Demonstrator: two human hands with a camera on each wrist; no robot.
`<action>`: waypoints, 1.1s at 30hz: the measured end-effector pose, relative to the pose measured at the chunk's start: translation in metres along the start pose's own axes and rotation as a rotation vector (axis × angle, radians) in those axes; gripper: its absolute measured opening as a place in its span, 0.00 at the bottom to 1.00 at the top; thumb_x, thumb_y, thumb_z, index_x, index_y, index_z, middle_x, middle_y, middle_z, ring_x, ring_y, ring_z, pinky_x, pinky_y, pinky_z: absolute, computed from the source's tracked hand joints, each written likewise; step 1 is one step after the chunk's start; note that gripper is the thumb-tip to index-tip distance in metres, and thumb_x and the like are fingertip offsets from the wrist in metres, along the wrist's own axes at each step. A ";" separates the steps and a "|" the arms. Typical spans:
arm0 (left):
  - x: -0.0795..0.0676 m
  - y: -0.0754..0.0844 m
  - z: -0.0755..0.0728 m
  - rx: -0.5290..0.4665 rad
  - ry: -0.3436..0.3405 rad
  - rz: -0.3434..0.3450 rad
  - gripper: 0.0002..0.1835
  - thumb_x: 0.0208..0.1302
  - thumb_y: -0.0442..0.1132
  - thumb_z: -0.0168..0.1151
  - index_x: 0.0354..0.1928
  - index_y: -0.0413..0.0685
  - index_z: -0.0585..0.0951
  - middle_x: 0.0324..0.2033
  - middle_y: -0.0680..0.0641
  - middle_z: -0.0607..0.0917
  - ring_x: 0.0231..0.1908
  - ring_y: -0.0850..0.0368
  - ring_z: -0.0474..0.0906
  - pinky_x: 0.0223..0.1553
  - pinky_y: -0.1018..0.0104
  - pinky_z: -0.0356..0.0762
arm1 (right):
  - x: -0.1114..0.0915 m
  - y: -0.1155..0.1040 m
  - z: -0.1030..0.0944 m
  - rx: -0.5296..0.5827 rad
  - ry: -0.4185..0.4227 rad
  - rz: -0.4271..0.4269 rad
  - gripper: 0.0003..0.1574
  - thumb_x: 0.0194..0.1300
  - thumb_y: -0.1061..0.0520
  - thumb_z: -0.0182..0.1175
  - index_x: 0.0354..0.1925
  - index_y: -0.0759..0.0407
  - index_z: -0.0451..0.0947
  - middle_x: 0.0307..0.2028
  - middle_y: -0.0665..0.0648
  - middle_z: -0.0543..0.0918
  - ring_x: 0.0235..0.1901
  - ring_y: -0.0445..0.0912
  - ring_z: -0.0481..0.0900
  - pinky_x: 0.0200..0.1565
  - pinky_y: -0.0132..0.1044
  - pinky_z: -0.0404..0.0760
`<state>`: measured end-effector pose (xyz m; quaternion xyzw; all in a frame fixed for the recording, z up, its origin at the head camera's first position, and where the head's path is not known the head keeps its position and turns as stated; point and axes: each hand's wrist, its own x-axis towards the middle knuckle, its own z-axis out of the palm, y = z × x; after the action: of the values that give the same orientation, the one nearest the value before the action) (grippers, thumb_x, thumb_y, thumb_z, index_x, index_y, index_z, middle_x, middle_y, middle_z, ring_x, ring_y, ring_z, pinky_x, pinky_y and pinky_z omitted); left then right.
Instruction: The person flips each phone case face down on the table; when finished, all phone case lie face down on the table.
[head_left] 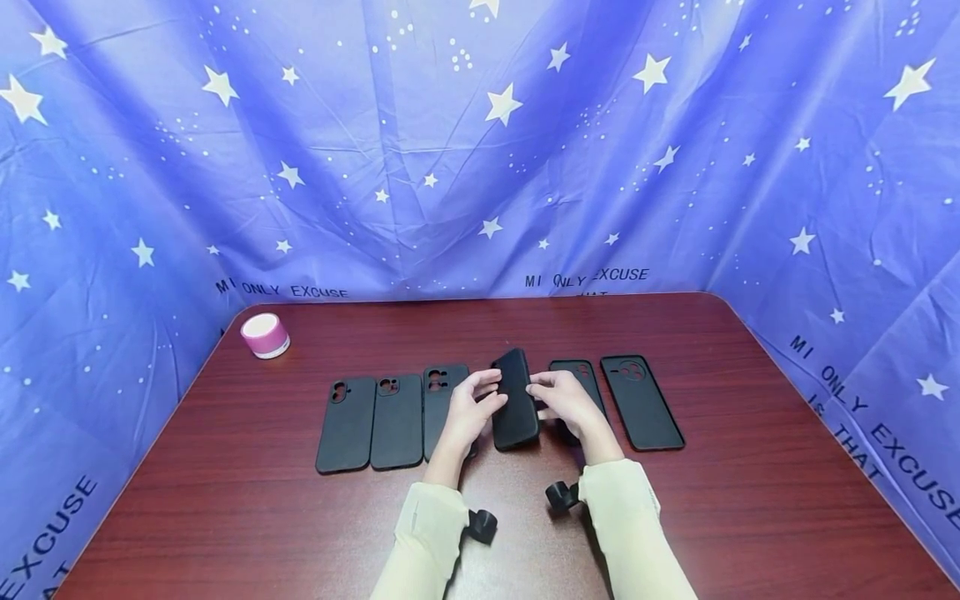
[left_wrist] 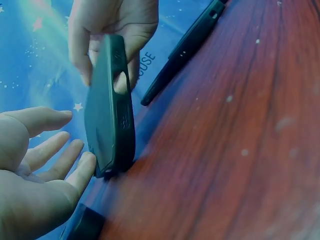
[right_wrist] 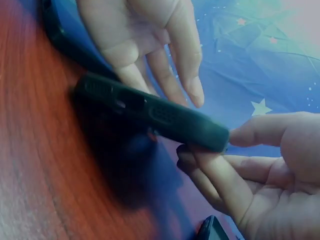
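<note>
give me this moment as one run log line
right hand: pinches tilted black phone case | left hand: at case's edge | table: three cases left, two cases right

Lateral passage along the table (head_left: 255,492) is obstructed by three flat cases (head_left: 397,425) at left and two more cases (head_left: 647,408) at right; the centre is blocked by the tilted case (head_left: 515,408) in the right hand (head_left: 567,402). Behind them, room is afforded, limited at far left by a pink cylinder (head_left: 265,336).
</note>
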<state>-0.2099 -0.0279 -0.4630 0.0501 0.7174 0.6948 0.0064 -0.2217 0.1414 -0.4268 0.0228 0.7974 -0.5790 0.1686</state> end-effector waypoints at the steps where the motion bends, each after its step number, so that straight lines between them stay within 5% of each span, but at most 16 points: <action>1: 0.000 0.000 0.000 0.001 0.003 0.000 0.22 0.60 0.27 0.62 0.58 0.32 0.75 0.57 0.33 0.79 0.58 0.39 0.74 0.62 0.53 0.75 | 0.000 0.000 0.000 -0.012 0.005 0.005 0.25 0.71 0.62 0.49 0.63 0.73 0.68 0.57 0.73 0.76 0.54 0.54 0.80 0.42 0.37 0.87; 14: -0.002 0.005 0.003 0.103 0.017 0.028 0.23 0.60 0.25 0.62 0.58 0.32 0.74 0.58 0.34 0.74 0.63 0.39 0.70 0.68 0.54 0.67 | 0.001 0.004 0.005 -0.172 0.111 -0.010 0.20 0.67 0.62 0.57 0.55 0.70 0.76 0.48 0.68 0.83 0.32 0.42 0.85 0.36 0.36 0.87; 23: -0.001 0.005 0.000 0.295 0.033 0.090 0.23 0.58 0.27 0.64 0.57 0.32 0.76 0.54 0.34 0.77 0.58 0.40 0.74 0.63 0.54 0.73 | 0.002 0.003 0.013 -0.248 0.147 -0.056 0.20 0.63 0.65 0.60 0.53 0.71 0.77 0.45 0.67 0.85 0.37 0.49 0.87 0.39 0.38 0.87; 33: -0.001 0.007 -0.005 0.382 0.063 0.070 0.22 0.57 0.28 0.65 0.55 0.32 0.77 0.52 0.35 0.78 0.56 0.41 0.76 0.60 0.55 0.76 | 0.004 0.002 0.022 -0.289 0.143 -0.062 0.20 0.63 0.65 0.61 0.53 0.70 0.78 0.46 0.65 0.85 0.39 0.49 0.87 0.39 0.36 0.87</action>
<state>-0.2084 -0.0326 -0.4555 0.0535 0.8340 0.5469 -0.0500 -0.2194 0.1215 -0.4360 0.0148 0.8826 -0.4601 0.0951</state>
